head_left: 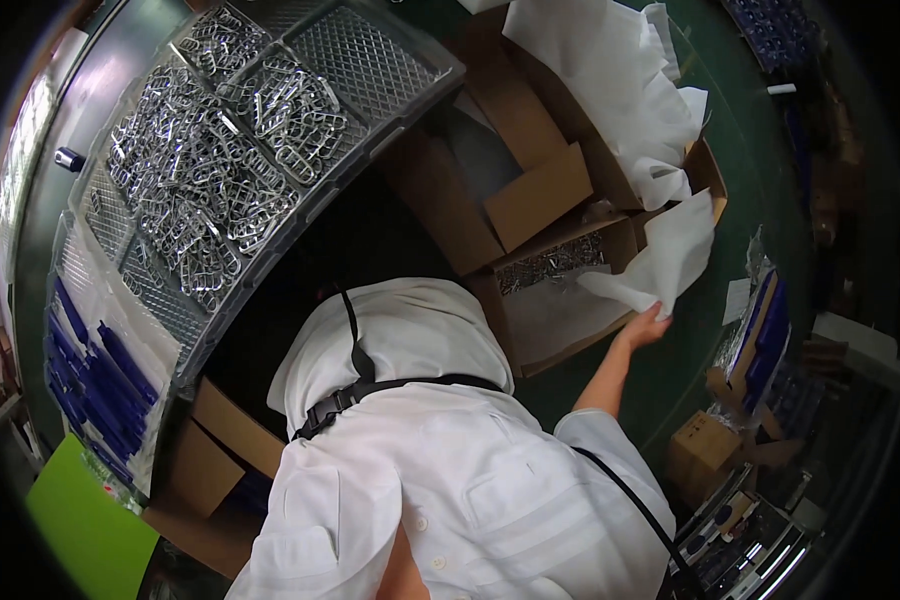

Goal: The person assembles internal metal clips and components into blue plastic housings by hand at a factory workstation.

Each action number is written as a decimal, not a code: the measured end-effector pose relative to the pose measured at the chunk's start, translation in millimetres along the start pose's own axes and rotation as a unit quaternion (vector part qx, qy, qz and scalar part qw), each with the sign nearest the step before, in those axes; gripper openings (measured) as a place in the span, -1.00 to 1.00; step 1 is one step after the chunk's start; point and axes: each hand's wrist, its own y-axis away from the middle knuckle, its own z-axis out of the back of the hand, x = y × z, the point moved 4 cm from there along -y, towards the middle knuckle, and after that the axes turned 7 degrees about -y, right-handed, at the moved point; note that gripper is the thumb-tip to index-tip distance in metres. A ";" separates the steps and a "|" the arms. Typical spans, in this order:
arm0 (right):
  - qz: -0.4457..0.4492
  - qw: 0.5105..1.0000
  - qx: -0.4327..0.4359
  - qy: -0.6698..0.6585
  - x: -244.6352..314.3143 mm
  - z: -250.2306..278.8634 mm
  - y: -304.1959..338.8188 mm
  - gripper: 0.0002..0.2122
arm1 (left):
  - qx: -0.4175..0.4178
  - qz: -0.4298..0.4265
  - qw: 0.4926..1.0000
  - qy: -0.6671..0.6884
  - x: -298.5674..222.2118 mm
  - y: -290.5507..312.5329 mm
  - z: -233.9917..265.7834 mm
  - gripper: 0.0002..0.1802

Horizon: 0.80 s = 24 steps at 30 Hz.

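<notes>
My right hand (650, 327) reaches out to the right with its fingers closed on the lower edge of a thin white sheet (683, 240), which looks like packing foam or paper. The sheet rises from the hand over the right side of an open cardboard box (625, 240). Inside that box lie small shiny metal pieces (555, 264) and a whitish lining (555, 315). Larger crumpled white sheets (600, 75) spread over the far side of the boxes. My left hand does not show.
At the left, a clear divided tray (410, 75) holds many looped metal pieces (185, 170). Blue strips (95, 370) lie below it beside a bright green panel (90, 520). Another open carton (480, 140) stands ahead. More cartons (703, 445) sit on the right.
</notes>
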 end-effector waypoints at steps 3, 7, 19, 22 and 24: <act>-0.120 0.989 -0.079 0.036 -127.5 -14.2 -4.6 -0.61 | 0.001 0.031 1.000 -0.007 12.4 17.3 -11.1 -0.60; -0.289 0.943 -0.086 -0.144 -90.2 -69.0 55.8 -0.60 | -0.050 -0.021 0.999 0.000 -37.8 33.8 17.1 -0.62; -0.043 0.864 0.399 -0.303 195.9 -276.0 133.9 -0.61 | -0.215 -0.022 0.969 0.118 -36.5 28.7 84.8 -0.73; 0.192 0.772 0.576 -0.190 141.7 -390.6 237.7 -0.72 | -0.173 -0.044 0.971 0.158 -33.8 51.0 81.1 -0.74; 0.252 0.683 0.682 0.068 83.0 -438.3 270.7 -0.72 | -0.185 -0.038 0.968 0.166 -37.4 75.2 66.0 -0.75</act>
